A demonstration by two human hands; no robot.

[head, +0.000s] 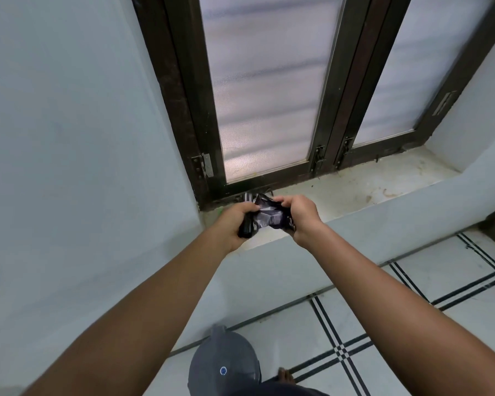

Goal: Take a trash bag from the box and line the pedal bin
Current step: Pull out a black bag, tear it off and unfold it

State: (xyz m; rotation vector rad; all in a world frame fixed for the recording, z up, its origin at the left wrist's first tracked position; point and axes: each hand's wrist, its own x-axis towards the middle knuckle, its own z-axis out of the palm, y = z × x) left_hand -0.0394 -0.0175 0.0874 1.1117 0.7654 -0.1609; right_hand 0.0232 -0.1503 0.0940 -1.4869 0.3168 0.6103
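Both my hands are stretched out over the window sill (363, 190). My left hand (235, 224) grips a black roll of trash bags (247, 227). My right hand (300, 215) holds the crumpled dark purple-and-black wrapper or bag end (269, 214) that runs between the two hands. Whether this is a packet or a single bag, I cannot tell. The grey pedal bin (223, 364) with its lid closed and a small round blue sticker stands on the floor below me, near the wall. No box is in view.
A dark-framed window (266, 90) with frosted panes rises behind the dusty sill. A pale wall (69, 167) fills the left. White floor tiles with black stripes (383, 324) spread to the right. My bare foot (285, 377) is beside the bin.
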